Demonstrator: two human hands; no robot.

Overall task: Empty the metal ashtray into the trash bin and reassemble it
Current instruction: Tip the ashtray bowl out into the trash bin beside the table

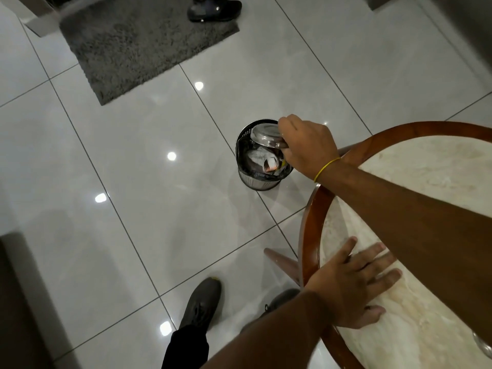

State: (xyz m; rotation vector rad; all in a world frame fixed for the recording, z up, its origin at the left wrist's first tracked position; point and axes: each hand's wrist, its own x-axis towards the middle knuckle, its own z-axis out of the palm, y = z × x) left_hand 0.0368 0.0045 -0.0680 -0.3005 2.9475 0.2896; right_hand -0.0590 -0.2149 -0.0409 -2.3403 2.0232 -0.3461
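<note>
My right hand [308, 145] reaches out past the table and grips the shiny metal ashtray bowl [266, 135], held tilted upside down right over the small round metal trash bin [255, 179] on the floor. Crumpled paper and a dark liner show inside the bin. My left hand [359, 286] lies flat, fingers spread, on the round marble table top [426, 187] near its front edge. A shiny metal piece [483, 344], maybe the ashtray's other part, peeks in at the table's right edge, mostly cut off.
The table has a brown wooden rim [308, 235] and a wooden leg [282, 265]. Glossy white floor tiles surround the bin. A grey rug [138, 41] lies at the back, with another person's shoe [213, 10] on it. My own shoes [202, 302] stand below.
</note>
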